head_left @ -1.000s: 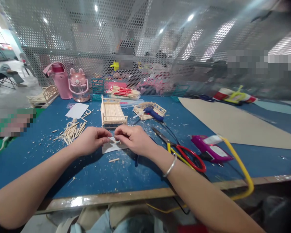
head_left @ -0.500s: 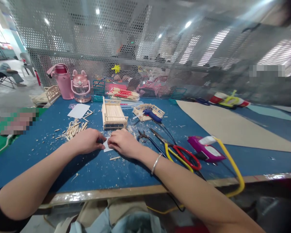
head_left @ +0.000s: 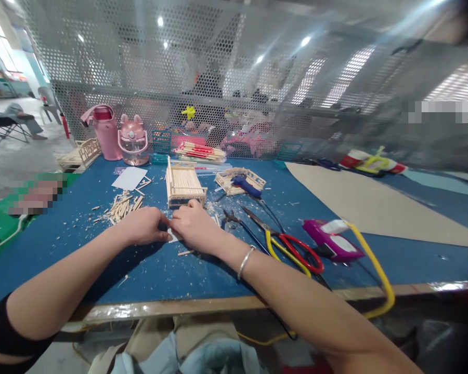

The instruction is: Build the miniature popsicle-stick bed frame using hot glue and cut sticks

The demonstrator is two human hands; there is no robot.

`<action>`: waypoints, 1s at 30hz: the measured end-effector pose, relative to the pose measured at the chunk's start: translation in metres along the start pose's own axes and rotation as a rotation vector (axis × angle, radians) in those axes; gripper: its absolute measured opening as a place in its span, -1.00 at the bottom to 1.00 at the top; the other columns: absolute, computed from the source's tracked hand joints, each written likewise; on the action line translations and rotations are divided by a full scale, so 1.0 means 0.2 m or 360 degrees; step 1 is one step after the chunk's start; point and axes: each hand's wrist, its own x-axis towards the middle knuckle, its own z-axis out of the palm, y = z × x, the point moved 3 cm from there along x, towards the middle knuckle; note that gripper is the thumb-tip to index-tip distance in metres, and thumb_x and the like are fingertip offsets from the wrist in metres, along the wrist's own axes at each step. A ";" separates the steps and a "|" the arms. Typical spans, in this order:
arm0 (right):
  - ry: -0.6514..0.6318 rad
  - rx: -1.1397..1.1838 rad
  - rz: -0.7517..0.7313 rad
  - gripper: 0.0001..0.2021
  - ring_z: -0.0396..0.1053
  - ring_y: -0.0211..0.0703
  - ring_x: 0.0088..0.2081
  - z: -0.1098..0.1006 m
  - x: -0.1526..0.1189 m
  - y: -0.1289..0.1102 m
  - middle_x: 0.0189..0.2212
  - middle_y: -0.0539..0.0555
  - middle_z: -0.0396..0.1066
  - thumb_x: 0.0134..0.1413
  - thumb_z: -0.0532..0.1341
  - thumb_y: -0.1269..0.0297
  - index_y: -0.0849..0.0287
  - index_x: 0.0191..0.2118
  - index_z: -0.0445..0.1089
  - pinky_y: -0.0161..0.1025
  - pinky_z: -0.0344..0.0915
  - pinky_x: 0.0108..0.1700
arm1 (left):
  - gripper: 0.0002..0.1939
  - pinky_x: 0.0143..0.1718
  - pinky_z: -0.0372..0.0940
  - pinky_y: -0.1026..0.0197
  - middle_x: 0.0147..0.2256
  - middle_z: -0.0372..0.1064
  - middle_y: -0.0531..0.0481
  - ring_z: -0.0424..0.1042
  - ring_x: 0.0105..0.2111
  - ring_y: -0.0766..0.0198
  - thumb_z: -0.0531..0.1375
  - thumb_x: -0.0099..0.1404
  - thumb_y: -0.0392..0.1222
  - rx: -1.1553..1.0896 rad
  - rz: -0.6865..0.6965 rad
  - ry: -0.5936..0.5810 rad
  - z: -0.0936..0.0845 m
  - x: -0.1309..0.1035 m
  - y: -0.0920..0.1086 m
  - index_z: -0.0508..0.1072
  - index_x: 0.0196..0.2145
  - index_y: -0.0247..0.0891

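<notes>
A small piece of white paper point(head_left: 174, 237) lies on the blue table, mostly covered by my hands. My left hand point(head_left: 148, 226) is closed at its left edge, thumb and fingers pinched together. From the right, my right hand point(head_left: 197, 227) presses curled fingers on the same paper, its fingertips against those of the left. Just beyond stands a miniature bed point(head_left: 185, 183) built of thin wooden sticks. One short stick point(head_left: 185, 253) rests on the table nearer me. Whatever else may lie under the fingers is hidden.
Cut sticks point(head_left: 124, 206) and a white card point(head_left: 129, 178) lie left. Right are pliers point(head_left: 234, 217), scissors point(head_left: 281, 241), a blue glue gun point(head_left: 246, 185) on a stick frame point(head_left: 228, 182), and a purple tool point(head_left: 331, 241) with a yellow cord. Pink bottles point(head_left: 108, 136) stand before a perforated screen.
My right hand has shifted left to meet the left hand's fingertips, covering more of the paper. The left hand stays about where it was. The view has moved slightly.
</notes>
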 end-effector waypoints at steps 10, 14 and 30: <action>-0.0018 0.0271 0.0109 -0.82 0.30 -0.14 -0.26 0.01 -0.02 0.05 -0.32 0.13 0.45 0.16 0.10 0.32 0.25 -0.33 0.43 -0.17 -0.10 -0.26 | -0.65 -0.49 0.08 0.28 -0.58 0.41 0.02 0.33 -0.54 0.25 0.19 0.08 0.02 -0.0137 0.0034 0.0023 0.01 0.01 -0.02 0.55 -0.19 -0.10; 0.0107 0.0686 0.0144 -0.87 0.31 -0.22 -0.24 0.01 -0.04 0.09 -0.32 0.05 0.44 0.14 0.14 0.33 0.21 -0.28 0.43 -0.23 -0.06 -0.21 | -0.67 -0.49 0.09 0.30 -0.52 0.42 0.02 0.32 -0.53 0.28 0.19 0.10 0.03 -0.0309 0.0112 0.0166 0.00 0.02 -0.01 0.55 -0.25 -0.21; 0.0504 0.1437 0.0409 -0.86 0.21 -0.33 -0.45 -0.02 -0.07 0.09 -0.55 -0.06 0.28 0.04 0.20 0.41 0.24 -0.52 0.33 -0.35 0.10 -0.33 | -0.74 -0.38 0.23 0.30 -0.39 0.52 -0.03 0.42 -0.42 0.28 0.07 0.26 -0.15 -0.0481 0.0283 0.0991 -0.05 -0.05 0.10 0.54 -0.33 -0.25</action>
